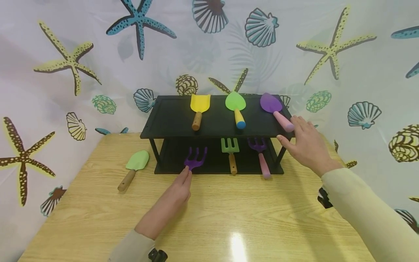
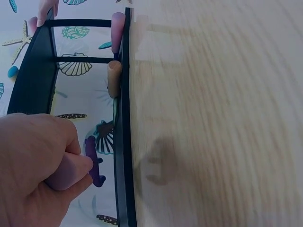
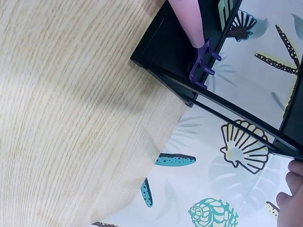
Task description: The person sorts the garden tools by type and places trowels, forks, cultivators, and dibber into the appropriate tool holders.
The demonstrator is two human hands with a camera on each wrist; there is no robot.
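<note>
My left hand [image 1: 178, 189] grips the pink handle [image 2: 71, 171] of a small garden fork [image 1: 195, 163] with purple tines. The fork is at the front left of the lower shelf [image 1: 214, 165] of a black two-tier rack [image 1: 216, 123]. Most of the handle is hidden in the fist. My right hand [image 1: 309, 145] touches the right front corner of the upper tier, fingers extended along its side and thumb at the front edge. Beside those fingers lies a purple trowel [image 1: 271, 103] with a pink handle.
A yellow shovel [image 1: 200, 103] and a green trowel [image 1: 235, 101] lie on the upper tier. Below are a green fork [image 1: 230, 146] and another purple fork [image 1: 264, 165]. A green trowel with a wooden handle [image 1: 127, 180] lies on the table [image 1: 229, 211], left of the rack.
</note>
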